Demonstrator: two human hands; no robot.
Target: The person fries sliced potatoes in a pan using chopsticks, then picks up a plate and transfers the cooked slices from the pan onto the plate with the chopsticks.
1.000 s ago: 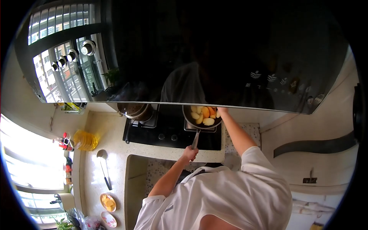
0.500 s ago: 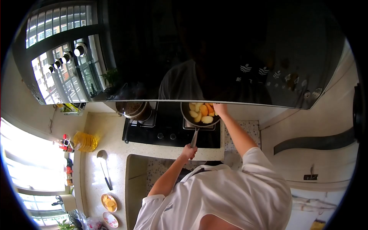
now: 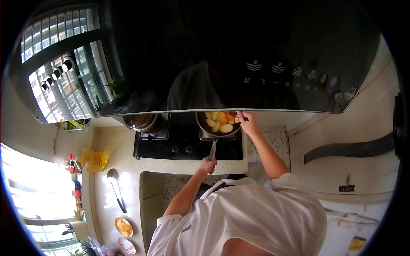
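My left hand is wrapped around the metal handle of a dark frying pan. The pan sits on the right burner of a black gas stove. In it lie pale yellow slices and a few orange ones. My right hand is closed at the pan's right rim, around a thin dark utensil that reaches toward the food. What kind of utensil it is, I cannot tell. The range hood's edge hides the far side of the pan.
A glossy black range hood hangs low over the stove. A lidded pot stands on the left burner. Along the left counter are an oil jug, a ladle, a plate of yellow pieces and a patterned plate.
My right hand has drawn back slightly toward me and shows more fully beside the pan, with the dark utensil now visible. The camera view has shifted a little; my left hand stays on the handle.
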